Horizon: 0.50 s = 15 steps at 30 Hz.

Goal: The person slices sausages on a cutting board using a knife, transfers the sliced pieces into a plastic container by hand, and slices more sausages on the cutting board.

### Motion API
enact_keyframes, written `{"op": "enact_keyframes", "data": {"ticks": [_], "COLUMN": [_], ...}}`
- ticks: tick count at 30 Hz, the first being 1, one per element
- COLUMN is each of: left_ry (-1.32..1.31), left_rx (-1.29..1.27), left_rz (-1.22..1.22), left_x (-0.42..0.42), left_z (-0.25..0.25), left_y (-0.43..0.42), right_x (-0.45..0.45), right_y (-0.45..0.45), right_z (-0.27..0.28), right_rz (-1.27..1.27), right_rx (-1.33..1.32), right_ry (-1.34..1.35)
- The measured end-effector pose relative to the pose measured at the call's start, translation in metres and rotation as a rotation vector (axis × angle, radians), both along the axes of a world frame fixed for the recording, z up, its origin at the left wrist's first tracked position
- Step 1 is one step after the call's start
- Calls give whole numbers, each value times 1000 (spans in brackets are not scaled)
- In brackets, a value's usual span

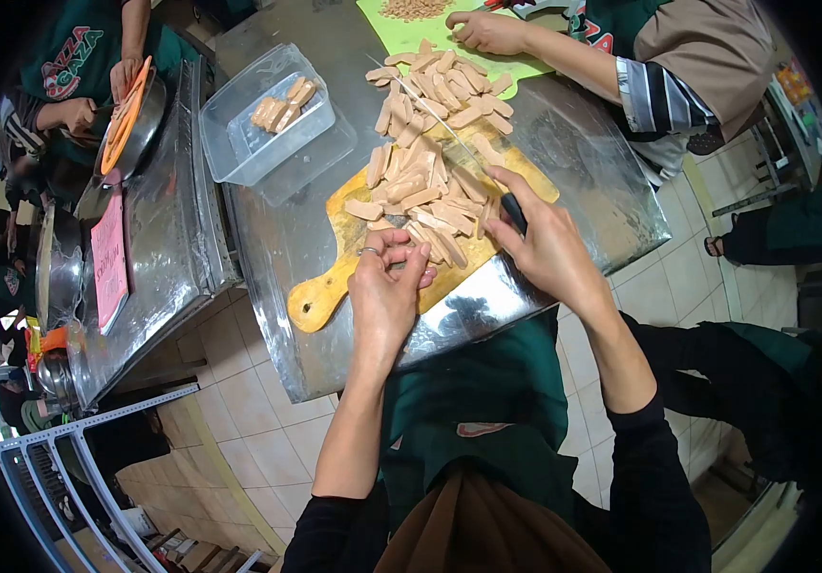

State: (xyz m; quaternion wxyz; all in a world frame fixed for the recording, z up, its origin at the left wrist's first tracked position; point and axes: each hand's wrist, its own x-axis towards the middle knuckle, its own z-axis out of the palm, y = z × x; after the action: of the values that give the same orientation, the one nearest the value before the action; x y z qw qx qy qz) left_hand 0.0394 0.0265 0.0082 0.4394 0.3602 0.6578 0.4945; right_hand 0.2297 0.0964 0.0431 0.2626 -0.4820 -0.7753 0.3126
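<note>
A wooden cutting board [339, 272] with a rounded handle lies on the metal table, bearing a pile of light brown sliced sausage-like pieces [421, 181]. My right hand [549, 239] is closed round the dark handle of a knife [463, 141], whose long thin blade points up and left over the pile. At the near edge of the pile is my left hand [387, 286], its fingers curled close to the slices. Whether anything sits between those fingers cannot be made out.
A clear plastic box [234, 153] with several pieces inside stands at the back left. A co-worker's hand [487, 31] is over a green board [397, 36] at the back right. Another person at the left holds an orange object [126, 115] over a metal bowl.
</note>
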Motion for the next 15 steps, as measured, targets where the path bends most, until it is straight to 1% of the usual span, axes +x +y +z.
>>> {"op": "enact_keyframes", "data": {"ticks": [2,3,6,7,10,11,14,15], "left_ry": [56,98,163,194,97,74,448,628], "left_rx": [15,-32,-24,-33,-71,-30,134,177], "left_rz": [2,15,-50,-58,-115,-111,-43,0], "left_x": [1,4,-7,-13,-37,-49,-98,-114], "left_z": [-3,5,4,6,22,25,39,46], "left_y": [3,4,3,3,6,9,35,51], "right_x": [-1,-1,-2,-4,-1,0,6,8], "right_y": [14,18,23,20,14,11,4,2], "right_z": [-8,-7,-14,-2,1,2,4,4], "right_rz": [22,25,-7,-31,-51,-46,-25,-14], "right_rx": [45,10,107,21,52,62,153,204], "right_ry": [-1,-9,-8,-25,61,90,122,140]}}
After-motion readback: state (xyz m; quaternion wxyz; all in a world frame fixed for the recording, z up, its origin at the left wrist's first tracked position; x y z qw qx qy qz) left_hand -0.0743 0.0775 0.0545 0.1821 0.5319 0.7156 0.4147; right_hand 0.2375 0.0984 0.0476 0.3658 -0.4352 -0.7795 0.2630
